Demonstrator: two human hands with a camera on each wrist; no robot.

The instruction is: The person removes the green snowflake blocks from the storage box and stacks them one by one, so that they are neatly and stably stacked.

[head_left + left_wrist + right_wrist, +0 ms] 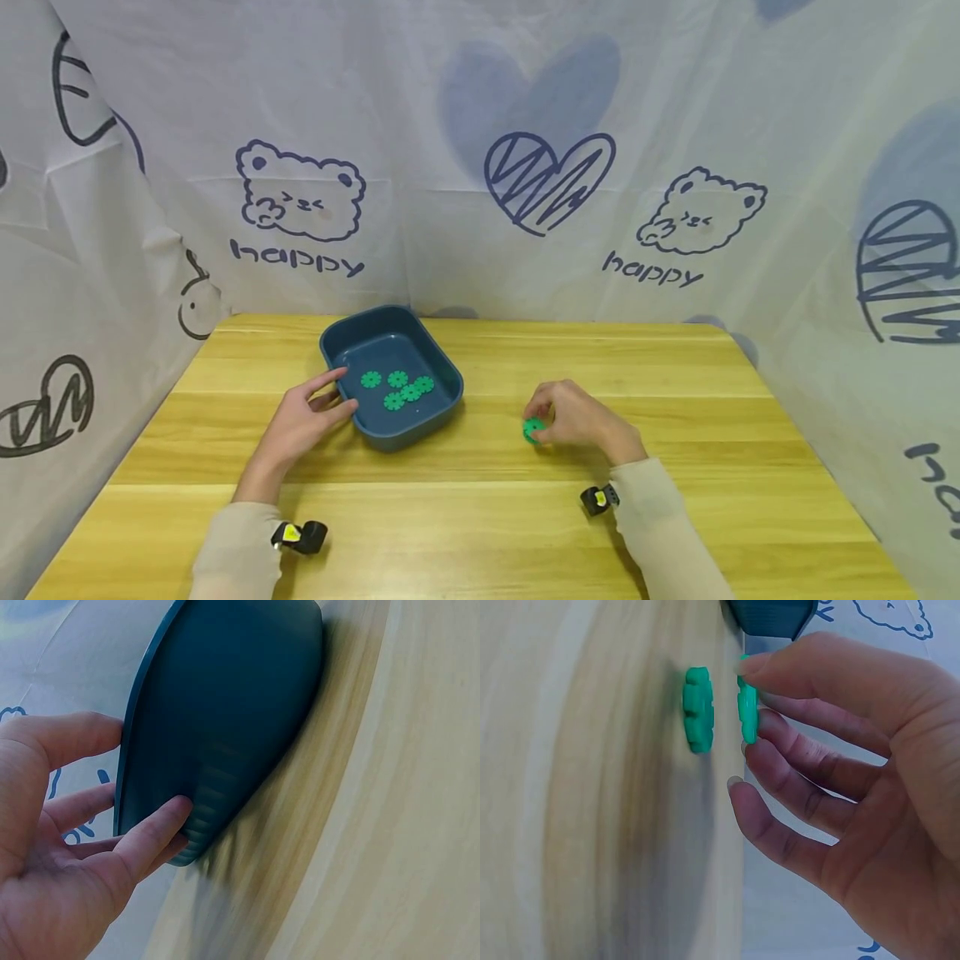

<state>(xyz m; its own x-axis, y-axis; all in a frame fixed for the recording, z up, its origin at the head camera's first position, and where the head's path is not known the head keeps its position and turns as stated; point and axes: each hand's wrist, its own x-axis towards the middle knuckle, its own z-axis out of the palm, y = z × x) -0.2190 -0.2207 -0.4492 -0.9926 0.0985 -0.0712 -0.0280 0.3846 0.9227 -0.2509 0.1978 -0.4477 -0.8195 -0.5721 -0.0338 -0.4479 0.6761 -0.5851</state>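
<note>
On the table, left of centre, is a dark teal tray with several green notched discs on its floor. My left hand is at the tray's left side, fingers mostly extended; in the left wrist view, its fingertips touch the rim and outer wall. Right of the tray, my right hand pinches a green notched disc between thumb and fingers, just above the table. Beside it in the right wrist view, one or more green discs lie on the tabletop; the hand partly hides this spot in the head view.
The wooden table ends at a white cloth backdrop with drawn bears and hearts. A small black camera is on the left wrist, another camera on the right.
</note>
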